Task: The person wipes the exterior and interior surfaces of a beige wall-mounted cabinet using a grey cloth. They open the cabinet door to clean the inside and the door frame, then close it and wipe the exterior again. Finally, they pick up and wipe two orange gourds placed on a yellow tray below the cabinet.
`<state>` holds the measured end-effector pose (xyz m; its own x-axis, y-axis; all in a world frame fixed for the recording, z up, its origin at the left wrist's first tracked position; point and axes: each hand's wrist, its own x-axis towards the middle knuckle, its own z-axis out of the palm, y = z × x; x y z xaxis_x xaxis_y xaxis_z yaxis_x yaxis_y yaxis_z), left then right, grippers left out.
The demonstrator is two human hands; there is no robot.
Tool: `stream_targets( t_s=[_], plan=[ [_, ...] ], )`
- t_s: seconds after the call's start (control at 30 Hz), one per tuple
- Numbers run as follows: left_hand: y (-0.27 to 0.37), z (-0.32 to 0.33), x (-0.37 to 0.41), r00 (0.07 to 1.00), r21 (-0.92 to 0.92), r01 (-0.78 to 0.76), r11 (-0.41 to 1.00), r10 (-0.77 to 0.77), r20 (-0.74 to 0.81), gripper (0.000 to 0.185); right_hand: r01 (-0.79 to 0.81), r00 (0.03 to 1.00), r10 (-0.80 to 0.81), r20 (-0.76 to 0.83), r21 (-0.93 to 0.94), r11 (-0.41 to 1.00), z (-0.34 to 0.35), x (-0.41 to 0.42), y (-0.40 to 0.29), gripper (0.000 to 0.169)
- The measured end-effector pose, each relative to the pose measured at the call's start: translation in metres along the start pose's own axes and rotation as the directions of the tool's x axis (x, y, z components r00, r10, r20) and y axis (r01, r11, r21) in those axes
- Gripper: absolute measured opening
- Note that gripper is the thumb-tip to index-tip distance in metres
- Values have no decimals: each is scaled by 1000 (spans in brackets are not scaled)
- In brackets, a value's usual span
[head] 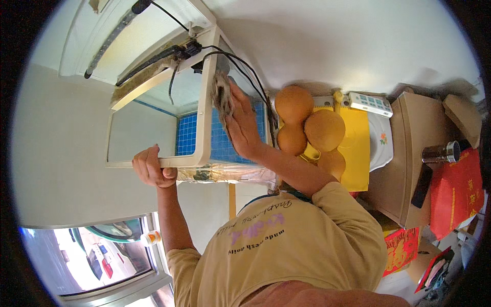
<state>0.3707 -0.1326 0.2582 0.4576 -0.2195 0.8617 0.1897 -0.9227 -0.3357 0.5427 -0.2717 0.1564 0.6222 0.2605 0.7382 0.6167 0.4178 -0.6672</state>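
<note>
A glass fish tank with a cream plastic frame (pixel 205 115) stands before me, its top open, with blue grid-patterned surfaces visible inside. My left hand (pixel 155 169) curls over the frame's near left edge. Against the tank's right glass side, my right hand (pixel 241 122) presses a crumpled grey-brown rag (pixel 222 94) under its fingers. A black tube-shaped fitting (pixel 147 65) with cables lies along the tank's far rim. Behind it, the raised lid (pixel 111 34) carries a dark bar.
Right of the tank are bottle gourds (pixel 293 101), a yellow sheet (pixel 355 149), a white power strip (pixel 371 104) and a cardboard box (pixel 399 161) with a glass jar (pixel 441 152) by it. Black cables (pixel 249 71) loop close to my right hand. A window (pixel 99 257) is at lower left.
</note>
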Motion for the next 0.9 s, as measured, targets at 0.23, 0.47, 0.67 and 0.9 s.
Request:
stream_targets(
  t_s=[0.23, 0.47, 0.67, 0.9],
  plan=[
    [-4, 3, 3, 1000, 5, -27, 1000, 27, -5, 63, -307, 950, 285, -125, -522, 796, 2, -8, 137, 35],
    [-5, 0, -2, 1000, 32, -9, 999, 9, 4, 66, -728, 657, 737, -157, -383, 568, -18, -57, 180, 36],
    [-2, 3, -2, 1000, 12, -11, 1000, 11, 1, 63, -676, 702, 704, -110, -416, 608, -17, -95, 155, 39],
    [-6, -1, -7, 1000, 31, -15, 999, 15, -10, 62, -639, 732, 672, -111, -452, 623, -8, -158, 102, 44]
  ],
)
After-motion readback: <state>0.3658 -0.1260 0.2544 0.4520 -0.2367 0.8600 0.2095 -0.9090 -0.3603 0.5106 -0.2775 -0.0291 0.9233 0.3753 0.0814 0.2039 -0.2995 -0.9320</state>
